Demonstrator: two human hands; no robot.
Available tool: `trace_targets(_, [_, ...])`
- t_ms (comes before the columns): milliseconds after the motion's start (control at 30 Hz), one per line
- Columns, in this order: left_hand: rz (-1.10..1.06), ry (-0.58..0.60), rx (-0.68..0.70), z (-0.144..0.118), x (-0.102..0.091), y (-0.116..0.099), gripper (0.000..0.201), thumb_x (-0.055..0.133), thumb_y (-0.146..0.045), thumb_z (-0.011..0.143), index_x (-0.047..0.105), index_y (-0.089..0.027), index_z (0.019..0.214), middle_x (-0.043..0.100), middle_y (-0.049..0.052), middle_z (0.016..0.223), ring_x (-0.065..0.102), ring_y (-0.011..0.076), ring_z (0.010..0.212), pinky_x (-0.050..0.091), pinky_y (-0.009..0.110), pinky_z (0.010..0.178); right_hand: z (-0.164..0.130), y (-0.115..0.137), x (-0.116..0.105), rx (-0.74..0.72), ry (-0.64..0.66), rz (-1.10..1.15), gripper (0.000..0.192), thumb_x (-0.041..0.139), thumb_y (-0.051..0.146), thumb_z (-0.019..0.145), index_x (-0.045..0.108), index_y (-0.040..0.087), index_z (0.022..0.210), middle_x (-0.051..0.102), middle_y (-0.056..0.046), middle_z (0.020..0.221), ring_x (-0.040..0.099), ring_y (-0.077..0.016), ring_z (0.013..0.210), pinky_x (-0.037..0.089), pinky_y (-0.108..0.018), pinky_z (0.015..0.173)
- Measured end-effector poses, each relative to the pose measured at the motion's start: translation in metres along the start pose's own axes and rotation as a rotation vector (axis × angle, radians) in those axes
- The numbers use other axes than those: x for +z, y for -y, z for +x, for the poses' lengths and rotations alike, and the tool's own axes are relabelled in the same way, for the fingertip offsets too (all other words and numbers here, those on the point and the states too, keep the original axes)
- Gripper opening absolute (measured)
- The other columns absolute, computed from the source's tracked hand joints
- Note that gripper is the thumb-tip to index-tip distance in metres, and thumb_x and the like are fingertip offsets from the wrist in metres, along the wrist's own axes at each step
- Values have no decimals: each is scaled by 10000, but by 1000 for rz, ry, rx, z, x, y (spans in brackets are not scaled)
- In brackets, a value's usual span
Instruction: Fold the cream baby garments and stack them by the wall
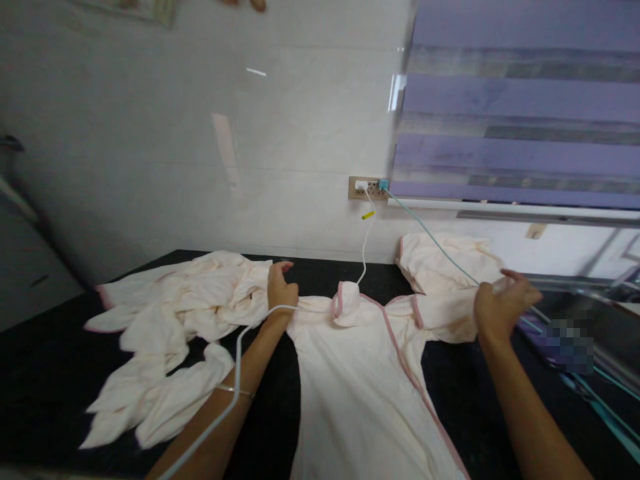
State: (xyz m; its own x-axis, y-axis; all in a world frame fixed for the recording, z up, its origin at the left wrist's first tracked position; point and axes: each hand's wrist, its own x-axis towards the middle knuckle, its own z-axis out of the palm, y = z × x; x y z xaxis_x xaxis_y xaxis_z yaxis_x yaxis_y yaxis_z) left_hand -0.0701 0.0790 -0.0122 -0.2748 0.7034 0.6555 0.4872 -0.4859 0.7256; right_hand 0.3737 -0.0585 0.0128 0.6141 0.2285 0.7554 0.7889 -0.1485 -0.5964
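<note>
A cream baby shirt point(360, 387) with pink edging lies spread in front of me, its lower part running out of view. Its left-side cuff point(340, 303) is turned in at the neckline, and the right sleeve point(447, 313) is doubled back toward the body. Beside the left shoulder, next to a heap of cream clothes point(200, 300), is my left hand point(283, 287), open with its index finger out; its other fingers are partly hidden. My right hand point(505, 303) is at the folded outer end of the right sleeve, fingers stretched apart.
The black countertop point(450, 400) meets a tiled wall. A white cable point(237, 367) crosses my left forearm and the shirt toward the wall socket point(354, 188). A teal cable point(430, 233) runs past my right hand. Another folded cream garment point(440, 257) and a sink point(605, 327) are at right.
</note>
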Motion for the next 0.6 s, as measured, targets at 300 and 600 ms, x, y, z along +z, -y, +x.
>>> trace_targets(300, [-8, 944, 530, -80, 28, -100, 395, 433, -246, 967, 637, -196, 1301, 614, 113, 1388, 528, 257, 1318, 412, 406, 1154, -22, 22, -5, -109, 426, -294, 518, 548, 303, 841, 574, 142, 1332, 444, -210, 1196, 494, -390, 1118, 445, -547, 883])
trace_targets(600, [121, 951, 392, -89, 26, -78, 470, 571, -385, 919, 644, -189, 1339, 596, 143, 1450, 495, 334, 1388, 356, 448, 1202, -37, 22, 14, -380, 529, -108, 371, 542, 273, 847, 654, 134, 1173, 465, -223, 1382, 456, -369, 1297, 369, -544, 1090])
